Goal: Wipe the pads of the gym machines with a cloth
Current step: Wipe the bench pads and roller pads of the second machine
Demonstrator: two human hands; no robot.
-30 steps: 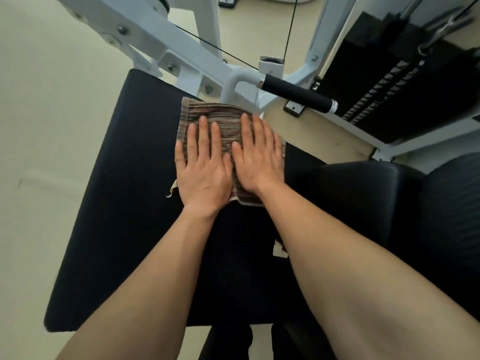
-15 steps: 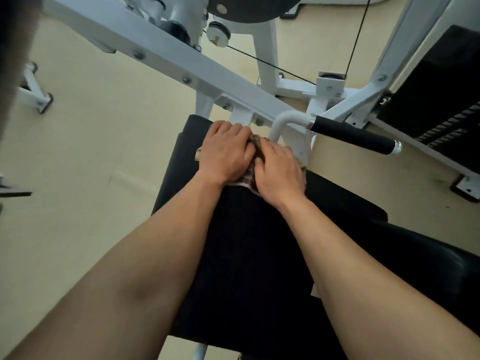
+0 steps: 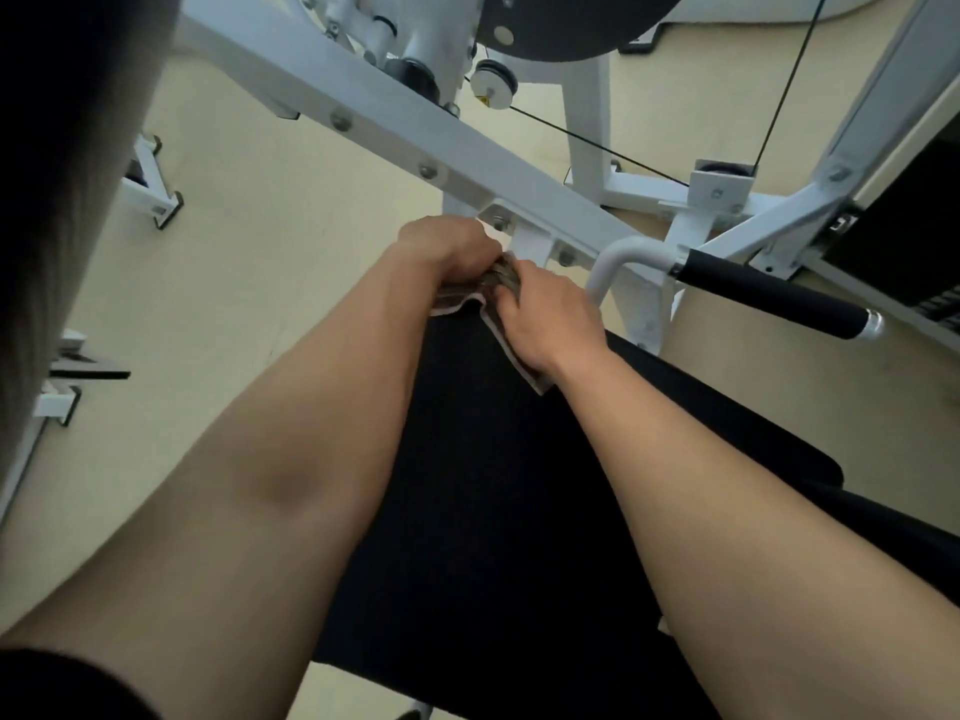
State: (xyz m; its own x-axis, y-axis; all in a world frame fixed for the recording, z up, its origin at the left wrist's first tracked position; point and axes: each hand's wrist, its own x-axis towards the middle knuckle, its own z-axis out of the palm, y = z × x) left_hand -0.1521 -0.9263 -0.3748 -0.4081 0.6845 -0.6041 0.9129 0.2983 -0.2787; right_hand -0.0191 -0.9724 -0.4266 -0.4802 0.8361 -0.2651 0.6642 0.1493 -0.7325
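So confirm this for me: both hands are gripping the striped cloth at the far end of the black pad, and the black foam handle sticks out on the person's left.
One thing is wrong: the black foam handle sticks out on the person's right, not the left, as the head view shows. The rest holds: the left hand and right hand both grip the striped cloth at the far end of the black pad.

Striped woven cloth [image 3: 498,280], matt black pad [image 3: 498,485], glossy white-painted metal frame [image 3: 467,148].

Black machine pad [image 3: 498,501], striped cloth [image 3: 501,283] bunched at its far end, beige floor [image 3: 270,262] beneath
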